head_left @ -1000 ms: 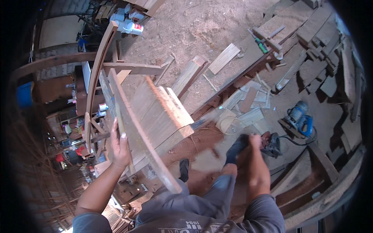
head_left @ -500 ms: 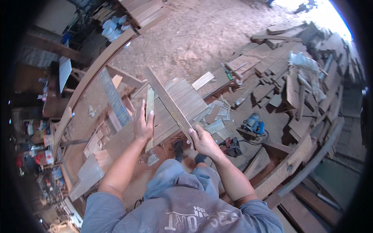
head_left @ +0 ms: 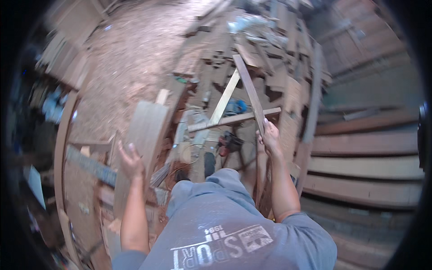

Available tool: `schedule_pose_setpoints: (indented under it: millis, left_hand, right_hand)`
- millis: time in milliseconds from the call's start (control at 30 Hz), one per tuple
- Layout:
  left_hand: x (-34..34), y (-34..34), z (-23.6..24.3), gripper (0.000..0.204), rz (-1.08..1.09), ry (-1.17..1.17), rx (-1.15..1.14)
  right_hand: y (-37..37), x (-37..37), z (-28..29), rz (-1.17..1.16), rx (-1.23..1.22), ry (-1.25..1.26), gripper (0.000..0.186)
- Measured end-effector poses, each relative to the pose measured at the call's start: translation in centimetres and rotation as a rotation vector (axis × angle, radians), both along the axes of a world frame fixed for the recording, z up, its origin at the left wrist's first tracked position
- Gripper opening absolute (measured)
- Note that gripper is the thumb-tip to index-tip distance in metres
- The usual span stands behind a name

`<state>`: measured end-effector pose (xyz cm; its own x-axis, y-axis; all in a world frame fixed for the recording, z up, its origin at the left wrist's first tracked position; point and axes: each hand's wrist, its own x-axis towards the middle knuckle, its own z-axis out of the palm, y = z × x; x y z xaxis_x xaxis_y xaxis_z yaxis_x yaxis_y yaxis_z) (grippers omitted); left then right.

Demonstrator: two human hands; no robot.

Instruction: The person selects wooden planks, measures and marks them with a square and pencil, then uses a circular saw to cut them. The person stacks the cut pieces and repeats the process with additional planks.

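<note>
Brown wood in a slim dark strip [head_left: 249, 87] sits in the right hand [head_left: 270, 136] in the head view, gripped near its lower end with the fingers curled closed around it, while the rest of its length runs up and slightly to the left. By its upper part, a pale strip [head_left: 226, 97] slants down to the left, so the two make a narrow upside-down V, and a crossbar [head_left: 240, 118] spans the lower part of both; whether the three are joined cannot be told. All three pieces show ahead of the person, a little right of the middle, above the littered floor. Well apart from them, out to the left, the left hand [head_left: 131, 162] is open, its fingers loosely spread and holding nothing; it shows against a wide board [head_left: 145, 123], and whether it touches the wood is unclear. Between the two strips, partly covered, shows a blue power tool [head_left: 236, 106], and below the crossbar lies a red and black power tool [head_left: 230, 144], near a dark shoe [head_left: 209, 164]. Farther off, clear plastic [head_left: 252, 24] rests on a heap of planks and offcuts. Long boards [head_left: 364, 166] run along the right side, and a curved beam [head_left: 63, 144] stands at the left. Motion blur softens much of the surroundings.
</note>
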<state>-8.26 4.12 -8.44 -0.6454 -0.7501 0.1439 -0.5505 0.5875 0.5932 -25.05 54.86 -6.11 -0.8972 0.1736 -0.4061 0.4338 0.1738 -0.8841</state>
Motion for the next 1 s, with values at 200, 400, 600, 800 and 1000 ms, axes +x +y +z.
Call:
schedule_pose_setpoints:
  millis: [200,400,600,800,1000]
  left_hand:
    - [0.0,-0.5,-0.7,0.067,-0.086,-0.047,-0.127]
    - [0.5,-1.2,-0.5,0.066,-0.069,-0.127,-0.215]
    - [0.2,-0.8,-1.0,0.060,-0.042,-0.003,-0.260]
    - [0.1,-0.4,-0.8,0.054,-0.029,-0.028,-0.380]
    - [0.7,-0.1,-0.9,0.052,0.007,-0.008,-0.379]
  right_hand:
    - [14.7,0.6,-2.4,-0.463,0.254,-0.032,0.049]
    - [24.3,0.3,-9.2,-0.438,0.256,-0.153,0.057]
    - [28.7,0.2,-15.4,-0.145,1.010,-0.069,0.048]
    - [24.7,-0.3,-11.8,-0.154,1.256,-0.136,0.043]
    - [0.2,-6.3,-2.7,0.197,0.644,0.690,0.042]
